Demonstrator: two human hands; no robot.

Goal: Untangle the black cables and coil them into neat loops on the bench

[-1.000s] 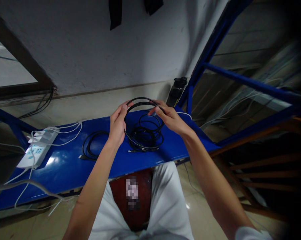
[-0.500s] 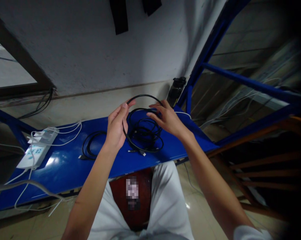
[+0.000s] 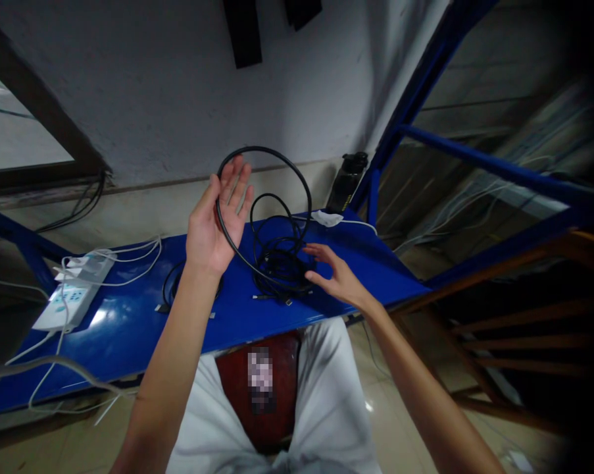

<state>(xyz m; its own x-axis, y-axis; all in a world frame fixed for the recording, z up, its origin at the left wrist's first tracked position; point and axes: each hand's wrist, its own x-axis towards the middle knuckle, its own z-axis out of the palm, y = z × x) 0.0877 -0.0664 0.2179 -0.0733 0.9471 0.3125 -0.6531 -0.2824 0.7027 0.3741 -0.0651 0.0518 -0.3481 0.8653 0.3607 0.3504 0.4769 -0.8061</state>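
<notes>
Across spread left hand (image 3: 216, 227), a cable loop (image 3: 253, 149), slanting down rightward to cable pile (image 3: 277, 275), just left of the nearer, parted-fingered right hand (image 3: 337, 278).

Dim light greys the wall (image 3: 178, 99) behind the table (image 3: 129, 316); white glare marks the table's left end, soft shadow the wall above its right. Far right of it, blur sinks into black; below, a patch (image 3: 261, 378) is pixelated.
</notes>
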